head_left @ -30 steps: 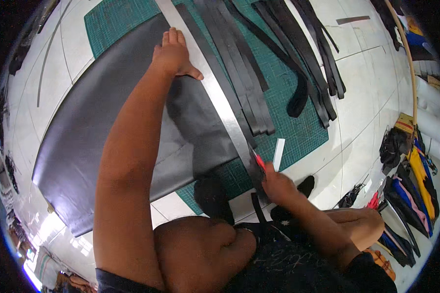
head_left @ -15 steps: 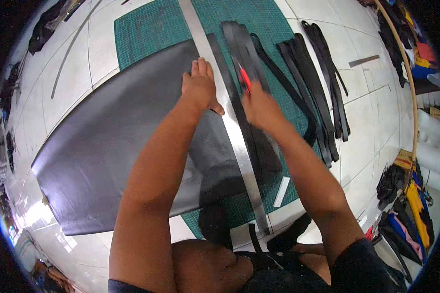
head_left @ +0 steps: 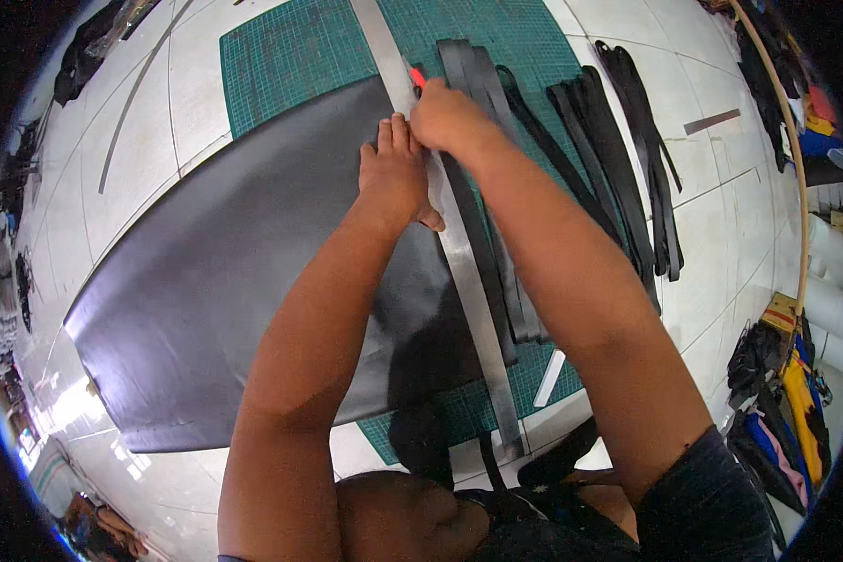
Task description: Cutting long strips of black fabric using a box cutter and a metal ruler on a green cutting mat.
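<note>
Red cutter (head_left: 417, 78) (mostly hidden) in right hand (head_left: 450, 120)

Both forearms are left bare. A short dark grey sleeve (head_left: 712, 487) is worn on the right upper arm. Dark clothing is seen below.

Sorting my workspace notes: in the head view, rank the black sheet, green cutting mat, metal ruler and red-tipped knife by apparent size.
1. black sheet
2. green cutting mat, partly covered, so unsure against the sheet
3. metal ruler
4. red-tipped knife, mostly hidden in the right hand
</note>
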